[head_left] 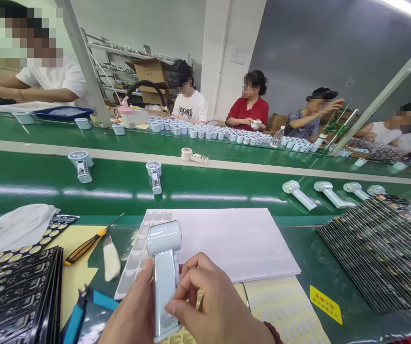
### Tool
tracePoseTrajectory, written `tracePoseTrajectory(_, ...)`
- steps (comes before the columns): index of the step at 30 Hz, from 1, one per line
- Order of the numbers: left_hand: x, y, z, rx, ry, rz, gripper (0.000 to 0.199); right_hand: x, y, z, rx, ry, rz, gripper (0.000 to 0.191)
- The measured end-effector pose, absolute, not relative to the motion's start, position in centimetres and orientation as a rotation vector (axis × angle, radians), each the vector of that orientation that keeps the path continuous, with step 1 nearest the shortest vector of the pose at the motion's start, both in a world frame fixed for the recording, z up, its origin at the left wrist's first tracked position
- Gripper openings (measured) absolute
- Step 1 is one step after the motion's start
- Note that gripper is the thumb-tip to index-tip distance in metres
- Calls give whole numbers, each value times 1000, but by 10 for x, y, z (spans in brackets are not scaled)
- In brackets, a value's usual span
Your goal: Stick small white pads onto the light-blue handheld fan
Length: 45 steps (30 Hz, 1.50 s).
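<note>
Both hands held a pale handheld fan (164, 272) upright at the near counter (306, 248): left hand (134, 315) cupped its handle, right hand (212, 306) fingers pinched its side.

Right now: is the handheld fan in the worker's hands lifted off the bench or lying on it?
Lifted. Both hands, left and right, grip the handle of the fan, head pointing away, above the sticker sheet.
</note>
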<state>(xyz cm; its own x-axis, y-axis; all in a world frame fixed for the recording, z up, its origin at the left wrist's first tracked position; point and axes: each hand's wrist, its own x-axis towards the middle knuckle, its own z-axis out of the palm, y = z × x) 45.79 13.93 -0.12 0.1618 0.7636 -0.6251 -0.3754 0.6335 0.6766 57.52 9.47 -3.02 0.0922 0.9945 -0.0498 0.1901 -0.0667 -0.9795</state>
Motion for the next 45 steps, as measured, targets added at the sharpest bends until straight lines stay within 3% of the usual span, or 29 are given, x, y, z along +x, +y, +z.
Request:
tracePoseTrajectory(7, 434, 163, -3, 392, 1108, 714, 41, 577, 103, -39, -1179, -1143, 845, 10)
tracePoseTrajectory(12, 408, 238, 9, 749, 1215, 767, 46, 605, 141, -42, -1641, -1458, 774, 31)
tracePoseTrajectory(16, 395, 335, 2, 881, 1360, 875, 18, 608, 182, -53, -1819, -1721, 648, 61)
tracePoseTrajectory(19, 393, 398, -13, 944, 1469, 879, 9, 598, 207, -61, -1866, -1853, 547, 69)
tracePoseTrajectory(24, 398, 451, -29, 1175, 1679, 918, 30, 580, 227, -74, -1918, -1985, 405, 64)
tracePoseTrajectory(27, 414, 460, -33, 1387, 1802, 1001, 50, 576, 229, -80, -1927, -2016, 357, 59)
tracePoseTrajectory(29, 435, 459, -37, 1532, 1795, 986, 52, 574, 231, -82, -1951, -2029, 334, 63)
tracePoseTrajectory(32, 473, 453, -49, 1605, 1764, 829, 41, 572, 232, -82, -1978, -2039, 318, 66)
tracePoseTrajectory(37, 508, 442, -55, 1396, 1734, 699, 40, 572, 231, -81, -1977, -1941, 301, 56)
tracePoseTrajectory(42, 492, 413, -13, 1131, 1435, 760, 30, 576, 228, -82, -1940, -1836, 300, 60)
tracePoseTrajectory(45, 469, 370, 27, 1055, 1210, 831, 13, 577, 226, -85, -1920, -1806, 319, 62)
